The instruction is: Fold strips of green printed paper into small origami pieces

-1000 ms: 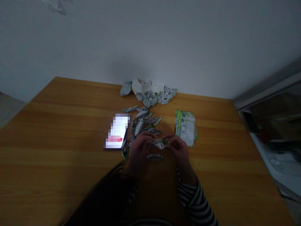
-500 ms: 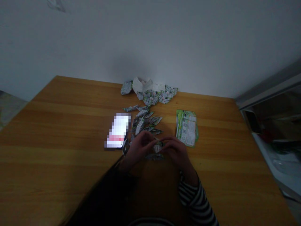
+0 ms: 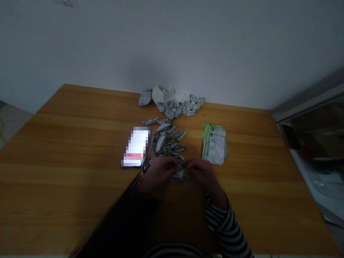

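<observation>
My left hand (image 3: pixel 159 171) and my right hand (image 3: pixel 202 172) meet low over the wooden table. Both are closed, thumbs and fingers pinching a small folded paper piece (image 3: pixel 181 172) from its two sides. The piece is dim and partly covered by fingers. Just beyond my hands lies a loose pile of folded printed-paper pieces (image 3: pixel 162 140), pointed and grey-green. A few of them show beside my left hand. Farther back, against the wall, sit joined clusters of the same folded paper (image 3: pixel 173 108), some plain white.
Left of the pile lies a phone (image 3: pixel 136 147) with a bright, blurred screen. A stack of flat green printed sheets (image 3: pixel 215 143) rests to the right. The wooden table (image 3: pixel 80 143) meets a pale wall at the back. A second dark phone (image 3: pixel 291 137) lies at the far right.
Both hands have lowered slightly relative to the pile, still pinching the paper piece between them. The view has shifted a little; the other things stay in place.
</observation>
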`<move>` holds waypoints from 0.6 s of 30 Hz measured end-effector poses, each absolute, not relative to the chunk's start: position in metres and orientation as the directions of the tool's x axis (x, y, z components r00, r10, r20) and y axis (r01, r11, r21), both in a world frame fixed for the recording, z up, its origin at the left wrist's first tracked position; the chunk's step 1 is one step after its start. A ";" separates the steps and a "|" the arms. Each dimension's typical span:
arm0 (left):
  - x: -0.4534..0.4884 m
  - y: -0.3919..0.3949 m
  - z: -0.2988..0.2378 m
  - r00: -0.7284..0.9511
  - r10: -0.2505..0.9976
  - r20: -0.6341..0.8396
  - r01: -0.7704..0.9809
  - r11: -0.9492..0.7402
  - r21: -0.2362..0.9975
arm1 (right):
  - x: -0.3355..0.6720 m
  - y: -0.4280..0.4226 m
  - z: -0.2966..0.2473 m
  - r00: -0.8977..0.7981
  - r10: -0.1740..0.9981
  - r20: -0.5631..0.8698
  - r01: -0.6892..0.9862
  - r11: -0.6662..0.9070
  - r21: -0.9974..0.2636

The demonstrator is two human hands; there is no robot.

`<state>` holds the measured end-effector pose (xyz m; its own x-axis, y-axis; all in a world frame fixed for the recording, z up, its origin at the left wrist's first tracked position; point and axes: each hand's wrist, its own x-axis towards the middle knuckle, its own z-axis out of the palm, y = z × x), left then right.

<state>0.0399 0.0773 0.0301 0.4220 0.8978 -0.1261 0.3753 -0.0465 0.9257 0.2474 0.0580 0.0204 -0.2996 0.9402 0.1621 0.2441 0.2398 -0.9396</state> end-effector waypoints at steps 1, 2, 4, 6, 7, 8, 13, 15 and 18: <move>0.041 0.077 0.030 0.423 0.899 -0.114 0.419 -0.082 0.904 | 0.248 0.058 0.019 -0.299 0.941 0.157 0.245 0.235 -0.941; 0.042 0.076 0.030 0.427 0.898 -0.106 0.463 -0.116 0.879 | 0.248 0.058 0.018 -0.298 0.942 0.153 0.246 0.231 -0.941; 0.045 0.075 0.032 0.440 0.892 -0.102 0.540 -0.172 0.824 | 0.250 0.059 0.016 -0.289 0.947 0.143 0.254 0.220 -0.942; 0.049 0.075 0.034 0.448 0.889 -0.097 0.572 -0.202 0.795 | 0.251 0.059 0.014 -0.242 0.960 0.138 0.272 0.204 -0.941; 0.050 0.075 0.035 0.445 0.890 -0.094 0.561 -0.196 0.805 | 0.252 0.059 0.014 -0.207 0.969 0.136 0.282 0.192 -0.940; 0.051 0.074 0.036 0.437 0.895 -0.092 0.533 -0.175 0.828 | 0.253 0.059 0.014 -0.172 0.976 0.134 0.286 0.180 -0.941; 0.048 0.075 0.032 0.478 0.864 -0.156 0.369 -0.037 0.929 | 0.252 0.058 0.015 -0.160 0.981 0.110 0.224 0.145 -0.964; 0.044 0.076 0.029 0.518 0.843 -0.147 0.332 -0.039 0.943 | 0.251 0.058 0.016 -0.189 0.976 0.104 0.228 0.146 -0.962; 0.039 0.078 0.028 0.560 0.822 -0.100 0.322 -0.105 0.941 | 0.251 0.058 0.015 -0.210 0.972 0.100 0.268 0.156 -0.951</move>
<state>0.0393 0.0783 0.0281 0.5602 0.8223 -0.0998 0.3216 -0.1049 0.9410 0.2510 0.0582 0.0154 -0.2105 0.9725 0.1001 0.2685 0.1559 -0.9506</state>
